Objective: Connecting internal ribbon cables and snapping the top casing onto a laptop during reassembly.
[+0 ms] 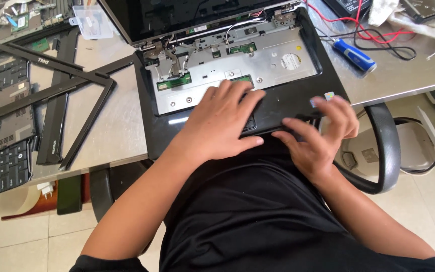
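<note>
The left hand [222,121] lies flat, fingers spread, on the palm rest of the black laptop [177,136] at the frame's centre, holding nothing. The right hand [320,133] curls its blurred fingers over the laptop's front right edge; whether it pinches the edge, I cannot tell. The laptop sits on a grey table [117,126], its keyboard removed and the metal plate [258,63] bare. At the left lie black frame strips [71,95] and a loose keyboard [3,168]. A blue screwdriver [354,55] rests at the upper right.
</note>
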